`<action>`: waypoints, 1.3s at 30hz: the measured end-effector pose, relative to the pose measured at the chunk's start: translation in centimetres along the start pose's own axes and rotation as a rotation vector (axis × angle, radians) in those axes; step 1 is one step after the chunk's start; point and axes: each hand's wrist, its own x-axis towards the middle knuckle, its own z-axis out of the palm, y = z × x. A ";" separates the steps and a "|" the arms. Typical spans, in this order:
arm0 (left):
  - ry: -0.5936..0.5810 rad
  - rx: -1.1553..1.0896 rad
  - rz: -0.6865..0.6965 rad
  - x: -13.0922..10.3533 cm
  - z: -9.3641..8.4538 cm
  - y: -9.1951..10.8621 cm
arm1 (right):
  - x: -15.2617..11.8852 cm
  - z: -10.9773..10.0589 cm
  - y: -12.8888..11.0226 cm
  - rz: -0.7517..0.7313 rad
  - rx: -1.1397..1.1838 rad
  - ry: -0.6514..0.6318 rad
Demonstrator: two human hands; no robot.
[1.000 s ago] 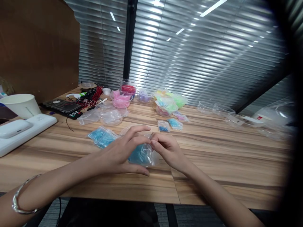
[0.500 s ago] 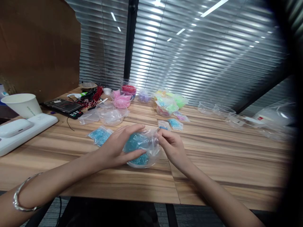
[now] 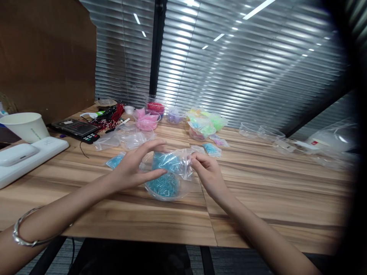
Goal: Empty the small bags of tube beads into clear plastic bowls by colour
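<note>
A clear zip bag [image 3: 169,161] with blue tube-like pieces in it is lifted over a round clear plastic bowl [image 3: 183,191]. My right hand [image 3: 208,172] pinches the zip end of the bag at its right. On the other side, my left hand [image 3: 134,164] is open, thumb and fingers spread around the bag's left part; whether it touches the plastic I cannot tell. Loose blue pieces [image 3: 163,186] lie in the bowl below. Another small bag of blue pieces [image 3: 115,160] is on the table, partly behind my left hand.
Farther back are a bowl of pink bags [image 3: 147,121], a heap of yellow and green bags [image 3: 205,121] and a small blue bag [image 3: 212,149]. Clear containers [image 3: 271,133] stand at the right. At left are a paper cup [image 3: 27,128], a white power strip [image 3: 54,147] and a black scale [image 3: 76,129].
The bag has risen off the blue pieces in the bowl, showing more of them. My left hand has moved a little up and left; my right hand keeps its pinch.
</note>
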 end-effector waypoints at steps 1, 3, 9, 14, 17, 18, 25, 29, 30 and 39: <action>-0.025 -0.032 -0.013 0.0 0.0 -0.2 | 0.0 -0.1 0.0 0.006 0.006 0.012; -0.062 -0.083 -0.054 0.0 0.0 -0.6 | 0.1 -0.1 0.2 0.021 0.022 0.040; 0.078 -0.330 -0.132 0.3 -0.1 -1.4 | 0.1 -0.2 0.8 0.064 0.052 0.047; 0.164 -0.466 -0.175 0.5 -0.6 -1.3 | 0.0 0.0 0.6 -0.024 -0.057 -0.067; 0.211 -0.541 -0.182 0.7 -0.8 -1.4 | 0.0 0.1 0.3 -0.148 -0.236 -0.141; 0.225 -0.558 -0.180 0.8 -0.7 -1.5 | 0.0 0.1 0.3 -0.163 -0.279 -0.153; 0.248 -0.553 -0.133 0.9 -0.7 -1.5 | -0.2 -0.1 0.3 -0.156 -0.322 -0.070; 0.149 -0.561 -0.129 0.5 -0.5 -1.2 | -0.3 0.0 -0.3 -0.221 -0.317 -0.109; 0.109 -0.579 -0.136 0.4 -0.4 -1.2 | -0.4 0.1 -0.4 -0.229 -0.314 -0.132; -0.045 -0.651 -0.252 -0.1 0.6 -0.9 | -0.5 0.6 0.6 -0.218 -0.244 -0.164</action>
